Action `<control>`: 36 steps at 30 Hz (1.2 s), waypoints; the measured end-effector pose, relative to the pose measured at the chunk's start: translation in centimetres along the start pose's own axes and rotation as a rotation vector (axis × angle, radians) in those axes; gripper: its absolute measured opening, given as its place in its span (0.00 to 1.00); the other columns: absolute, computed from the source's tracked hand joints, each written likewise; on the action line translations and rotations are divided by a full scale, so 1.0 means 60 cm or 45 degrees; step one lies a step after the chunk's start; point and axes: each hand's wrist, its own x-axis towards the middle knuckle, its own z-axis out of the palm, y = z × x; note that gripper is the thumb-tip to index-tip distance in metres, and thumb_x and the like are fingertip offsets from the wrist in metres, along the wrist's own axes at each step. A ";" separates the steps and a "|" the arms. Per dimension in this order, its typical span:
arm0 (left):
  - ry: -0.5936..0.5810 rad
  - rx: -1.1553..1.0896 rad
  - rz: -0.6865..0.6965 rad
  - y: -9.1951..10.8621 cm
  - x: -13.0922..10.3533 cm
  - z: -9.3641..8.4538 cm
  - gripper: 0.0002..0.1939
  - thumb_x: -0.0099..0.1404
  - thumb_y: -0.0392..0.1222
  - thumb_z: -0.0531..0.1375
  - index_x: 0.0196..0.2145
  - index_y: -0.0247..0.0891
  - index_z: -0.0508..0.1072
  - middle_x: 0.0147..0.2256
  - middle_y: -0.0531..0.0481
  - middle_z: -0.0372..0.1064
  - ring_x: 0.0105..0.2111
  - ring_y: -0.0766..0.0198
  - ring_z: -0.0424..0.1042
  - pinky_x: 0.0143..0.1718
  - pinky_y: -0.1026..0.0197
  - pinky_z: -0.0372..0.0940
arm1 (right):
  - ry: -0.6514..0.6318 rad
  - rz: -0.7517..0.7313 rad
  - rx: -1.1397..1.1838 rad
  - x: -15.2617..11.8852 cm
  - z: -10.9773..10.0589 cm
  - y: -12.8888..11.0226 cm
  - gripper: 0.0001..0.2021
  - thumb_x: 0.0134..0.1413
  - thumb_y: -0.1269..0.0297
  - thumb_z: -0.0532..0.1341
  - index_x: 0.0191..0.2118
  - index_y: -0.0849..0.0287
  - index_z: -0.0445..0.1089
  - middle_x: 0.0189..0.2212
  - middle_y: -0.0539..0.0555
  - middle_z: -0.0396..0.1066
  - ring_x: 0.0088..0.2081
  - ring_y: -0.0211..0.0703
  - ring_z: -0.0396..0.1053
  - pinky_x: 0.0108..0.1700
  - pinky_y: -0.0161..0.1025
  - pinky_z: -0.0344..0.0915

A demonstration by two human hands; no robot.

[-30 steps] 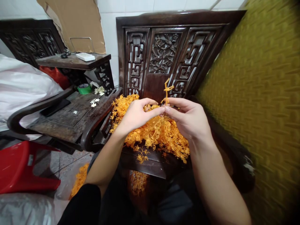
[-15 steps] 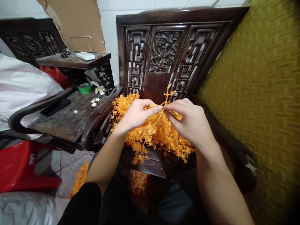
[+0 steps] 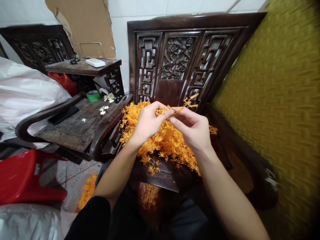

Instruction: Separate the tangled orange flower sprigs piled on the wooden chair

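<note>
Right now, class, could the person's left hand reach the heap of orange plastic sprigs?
Probably yes: the left hand is near the heap, nothing visibly blocking, though it seems to pinch an orange stem.

Red stool (image 3: 18, 176), green tape roll (image 3: 94, 96) on dark wooden seat (image 3: 71, 124), brown cardboard (image 3: 87, 26)

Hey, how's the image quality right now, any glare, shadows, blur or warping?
In the head view, the left hand and right hand are well lit; also in the head view, the glossy chair back shows sheen and slants at right, likely wide-angle distortion; head view again, the yellow-green wall panel looks soft, the lap deeply shadowed.
</note>
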 end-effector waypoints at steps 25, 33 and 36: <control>0.021 -1.300 -0.488 -0.017 0.029 0.030 0.26 0.63 0.46 0.73 0.27 0.39 0.57 0.21 0.63 0.47 0.17 0.78 0.46 0.17 0.69 0.41 | 0.367 -0.247 -0.119 -0.021 0.034 -0.030 0.07 0.52 0.69 0.75 0.27 0.57 0.78 0.29 0.52 0.76 0.32 0.43 0.75 0.34 0.43 0.73; 0.003 -1.545 -0.694 -0.042 0.052 -0.017 0.19 0.76 0.43 0.59 0.28 0.37 0.59 0.24 0.58 0.57 0.17 0.78 0.53 0.15 0.72 0.43 | 0.426 -0.128 0.190 -0.004 -0.015 -0.064 0.11 0.45 0.65 0.79 0.29 0.54 0.77 0.29 0.49 0.74 0.26 0.37 0.73 0.29 0.40 0.78; -0.124 -1.517 -0.679 -0.025 0.037 -0.002 0.13 0.76 0.39 0.54 0.31 0.37 0.62 0.26 0.55 0.61 0.18 0.77 0.56 0.15 0.72 0.43 | 0.286 0.147 0.318 0.009 -0.022 -0.059 0.14 0.43 0.60 0.80 0.33 0.55 0.79 0.28 0.48 0.76 0.26 0.35 0.74 0.31 0.37 0.78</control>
